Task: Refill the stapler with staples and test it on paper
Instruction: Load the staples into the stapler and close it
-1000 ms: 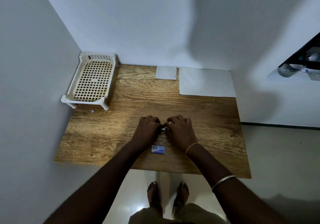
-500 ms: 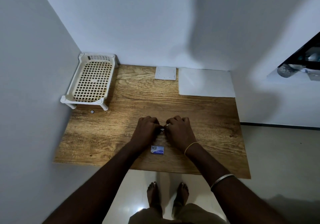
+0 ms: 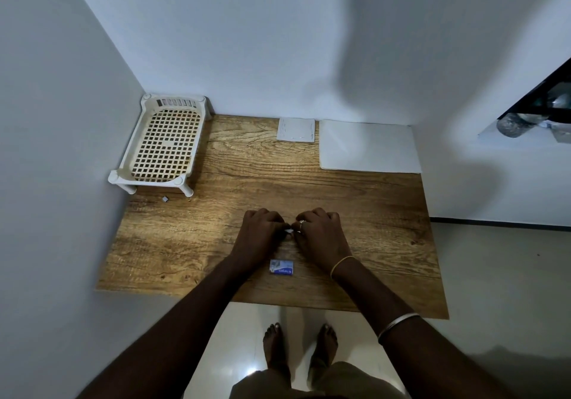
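My left hand [image 3: 258, 235] and my right hand [image 3: 321, 236] rest knuckles-up on the wooden table [image 3: 386, 213], fingertips meeting. Between them a small pale item [image 3: 289, 231] shows only as a sliver; the fingers hide the rest, so I cannot tell whether it is the stapler or staples. A small blue staple box [image 3: 281, 267] lies flat just behind my wrists, near the table's front edge. A large white paper sheet [image 3: 367, 147] and a smaller white sheet [image 3: 296, 130] lie at the back of the table against the wall.
A cream plastic lattice rack [image 3: 163, 145] stands on short legs in the back left corner. A tiny grey bit [image 3: 166, 199] lies in front of it. Walls close the left and back sides; the floor shows to the right and below.
Both hands stay pressed together at the same spot; only the fingers shift slightly around the small item.
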`<act>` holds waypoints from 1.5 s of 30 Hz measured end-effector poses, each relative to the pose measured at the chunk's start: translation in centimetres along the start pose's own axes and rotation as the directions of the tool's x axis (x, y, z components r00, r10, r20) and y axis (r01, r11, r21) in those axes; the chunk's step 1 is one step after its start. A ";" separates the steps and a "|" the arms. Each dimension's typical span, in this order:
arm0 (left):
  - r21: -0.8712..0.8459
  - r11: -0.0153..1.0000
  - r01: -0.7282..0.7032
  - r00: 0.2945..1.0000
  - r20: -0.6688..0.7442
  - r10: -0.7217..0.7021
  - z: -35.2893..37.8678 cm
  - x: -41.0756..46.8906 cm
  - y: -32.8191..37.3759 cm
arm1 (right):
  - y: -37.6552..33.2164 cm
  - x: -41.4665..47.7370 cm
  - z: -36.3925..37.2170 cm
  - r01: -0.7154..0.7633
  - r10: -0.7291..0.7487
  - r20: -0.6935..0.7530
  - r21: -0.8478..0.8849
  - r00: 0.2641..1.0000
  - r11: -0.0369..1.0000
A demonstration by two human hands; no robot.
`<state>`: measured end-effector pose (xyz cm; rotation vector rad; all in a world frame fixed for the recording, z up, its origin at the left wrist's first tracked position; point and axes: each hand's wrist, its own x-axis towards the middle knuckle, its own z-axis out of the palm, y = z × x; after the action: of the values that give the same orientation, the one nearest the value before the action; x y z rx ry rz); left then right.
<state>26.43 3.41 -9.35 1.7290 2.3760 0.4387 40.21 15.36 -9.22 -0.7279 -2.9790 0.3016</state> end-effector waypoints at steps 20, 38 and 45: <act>0.038 0.999 -0.035 0.999 0.014 0.034 -0.2 -0.3 0.1 | 0.0 -0.5 0.1 0.021 -0.022 -0.009 -0.020 1.000 1.000; 0.042 0.997 -0.063 0.996 0.068 0.060 -1.0 0.7 0.5 | -0.1 -0.7 -0.2 -0.005 0.008 -0.016 0.152 1.000 0.988; 0.061 0.996 -0.061 0.995 0.080 0.056 -1.0 0.6 0.1 | -0.3 -0.8 -0.4 -0.021 0.026 -0.025 0.198 0.999 0.980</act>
<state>26.08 3.86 -8.39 1.8121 2.3139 0.3002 40.83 14.76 -8.76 -0.7382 -2.8620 0.5743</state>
